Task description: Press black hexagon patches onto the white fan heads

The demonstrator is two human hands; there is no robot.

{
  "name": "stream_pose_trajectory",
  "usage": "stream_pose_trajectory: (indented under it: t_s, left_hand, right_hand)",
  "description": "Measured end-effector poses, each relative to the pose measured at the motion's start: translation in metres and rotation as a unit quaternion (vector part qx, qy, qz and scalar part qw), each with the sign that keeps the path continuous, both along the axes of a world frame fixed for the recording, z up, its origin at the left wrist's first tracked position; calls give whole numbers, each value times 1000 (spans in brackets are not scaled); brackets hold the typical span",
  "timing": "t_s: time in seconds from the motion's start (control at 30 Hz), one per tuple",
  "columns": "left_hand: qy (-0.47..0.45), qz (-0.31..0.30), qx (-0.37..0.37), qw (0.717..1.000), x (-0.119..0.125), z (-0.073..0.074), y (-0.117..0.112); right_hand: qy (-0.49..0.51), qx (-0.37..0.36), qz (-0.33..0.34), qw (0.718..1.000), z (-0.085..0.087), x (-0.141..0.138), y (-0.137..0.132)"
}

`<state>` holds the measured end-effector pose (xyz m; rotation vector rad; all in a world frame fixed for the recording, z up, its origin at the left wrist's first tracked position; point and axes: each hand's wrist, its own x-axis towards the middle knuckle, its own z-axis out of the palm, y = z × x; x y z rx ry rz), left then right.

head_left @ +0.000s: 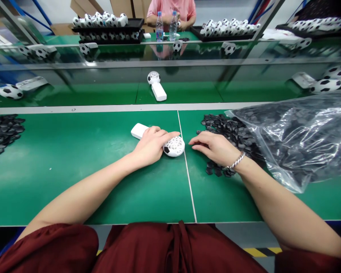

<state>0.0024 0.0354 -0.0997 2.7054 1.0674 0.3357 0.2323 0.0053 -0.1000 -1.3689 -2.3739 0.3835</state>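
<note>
My left hand [152, 147] is closed around the neck of a white handheld fan [174, 147] lying on the green table. Its round head has a football pattern and a grille; the white handle [139, 131] sticks out past my fingers to the upper left. Just right of the fan head, my right hand [213, 146] hovers with thumb and fingertips pinched together. Whatever sits between them is too small or hidden to make out. Under and behind that hand spreads a pile of small black plastic pieces [227, 129].
A clear plastic bag [309, 140] of black pieces lies at the right. Another black heap [2, 132] is at the far left. Beyond the white ledge, more fans [158, 91] lie on a green strip. Across from me, a person in pink [173, 11] sits behind trays [110, 28] and bottles.
</note>
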Motion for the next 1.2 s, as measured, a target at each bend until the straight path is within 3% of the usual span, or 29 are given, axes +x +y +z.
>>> stream_pose_trajectory:
  t_s: [0.1, 0.3, 0.47, 0.7, 0.93, 1.2]
  left_hand:
    - [-17, -3, -8, 1000, 0, -1, 2]
    - [-28, -8, -17, 999, 0, -1, 2]
    - [-32, -8, -23, 999, 0, -3, 2]
    - [-25, -11, -17, 999, -1, -2, 2]
    - [-12, -27, -53, 998, -1, 5, -3]
    - [-45, 17, -53, 997, 6, 3, -6]
  right_hand:
    - [54, 18, 11, 998, 3, -6, -4]
    - [191, -43, -14, 981, 3, -15, -9]
    - [179, 20, 21, 983, 5, -19, -12]
    - [203, 4, 35, 979, 0, -30, -16]
    - [204, 36, 3, 978, -9, -34, -16]
    - [215, 54, -3, 975, -10, -38, -16]
